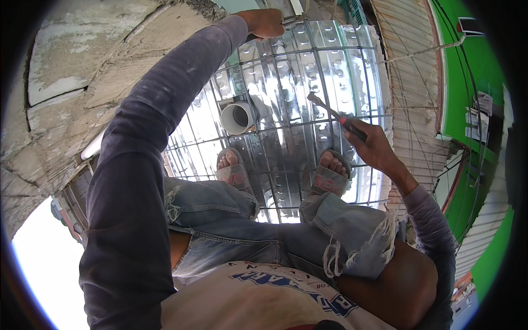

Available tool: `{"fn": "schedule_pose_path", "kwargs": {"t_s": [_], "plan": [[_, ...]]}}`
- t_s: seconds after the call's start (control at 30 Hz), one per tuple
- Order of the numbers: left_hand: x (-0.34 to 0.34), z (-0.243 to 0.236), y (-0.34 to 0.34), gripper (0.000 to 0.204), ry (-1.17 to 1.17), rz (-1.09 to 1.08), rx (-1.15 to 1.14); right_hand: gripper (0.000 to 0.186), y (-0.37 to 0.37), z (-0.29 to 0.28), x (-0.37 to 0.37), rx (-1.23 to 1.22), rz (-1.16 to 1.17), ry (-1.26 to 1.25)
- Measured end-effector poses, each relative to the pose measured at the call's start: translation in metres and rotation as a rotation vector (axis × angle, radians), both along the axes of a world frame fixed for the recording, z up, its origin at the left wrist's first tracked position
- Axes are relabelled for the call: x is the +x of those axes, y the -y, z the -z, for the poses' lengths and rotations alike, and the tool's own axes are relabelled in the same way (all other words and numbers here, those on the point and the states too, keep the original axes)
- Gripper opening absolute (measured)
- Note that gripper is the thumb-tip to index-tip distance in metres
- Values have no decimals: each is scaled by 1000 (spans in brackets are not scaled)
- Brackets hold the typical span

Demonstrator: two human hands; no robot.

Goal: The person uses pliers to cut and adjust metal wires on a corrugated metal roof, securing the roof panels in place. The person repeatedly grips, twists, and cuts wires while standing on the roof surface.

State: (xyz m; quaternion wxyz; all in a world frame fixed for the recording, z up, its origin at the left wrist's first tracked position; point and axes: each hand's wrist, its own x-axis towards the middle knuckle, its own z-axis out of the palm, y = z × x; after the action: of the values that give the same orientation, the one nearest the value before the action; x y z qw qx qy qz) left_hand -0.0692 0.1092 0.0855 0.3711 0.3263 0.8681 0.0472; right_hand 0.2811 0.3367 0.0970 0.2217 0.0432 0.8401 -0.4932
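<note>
My left arm reaches far up and away, and my left hand (265, 23) is closed at the far edge of the steel bar grid. Its fingertips are beside a thin bar, and what they grip is hidden. My right hand (374, 147) is wrapped round a hand tool (352, 127) with a red and black handle. The tool's metal shaft points up and left over the grid, its blunt head apart from the bars. Beneath lies the grid of thin steel bars (283, 127) over shiny corrugated metal sheeting (330, 71).
A white plastic pipe (237, 118) stands open-ended through the grid, near my sandalled left foot (231, 165). My right foot (331, 168) is on the grid too. A rough concrete wall (82, 66) rises at left. Rusty corrugated roofing (412, 99), loose cables and a green wall (467, 77) are at right.
</note>
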Motion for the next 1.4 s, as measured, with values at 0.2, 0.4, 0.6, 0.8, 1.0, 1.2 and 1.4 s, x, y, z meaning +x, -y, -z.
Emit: {"fn": "schedule_pose_path", "kwargs": {"t_s": [0.2, 0.4, 0.6, 0.8, 1.0, 1.2, 1.4], "plan": [[9, 18, 22, 38, 305, -295, 115, 29, 4, -4, -3, -12, 31, 35], [17, 20, 18, 36, 295, -381, 125, 32, 0, 10, -1, -55, 120, 48], [22, 26, 22, 37, 320, -451, 157, 31, 3, -6, -33, -230, 369, 115], [26, 25, 19, 37, 311, -510, 155, 29, 5, -8, -60, -317, 487, 102], [27, 25, 21, 39, 318, -553, 130, 29, 6, 4, -73, -375, 501, 102], [42, 40, 24, 41, 267, -664, 376, 31, 6, 11, -87, -371, 539, 171], [47, 37, 22, 37, 348, -709, 242, 39, 1, 24, -93, -343, 510, 195]]}}
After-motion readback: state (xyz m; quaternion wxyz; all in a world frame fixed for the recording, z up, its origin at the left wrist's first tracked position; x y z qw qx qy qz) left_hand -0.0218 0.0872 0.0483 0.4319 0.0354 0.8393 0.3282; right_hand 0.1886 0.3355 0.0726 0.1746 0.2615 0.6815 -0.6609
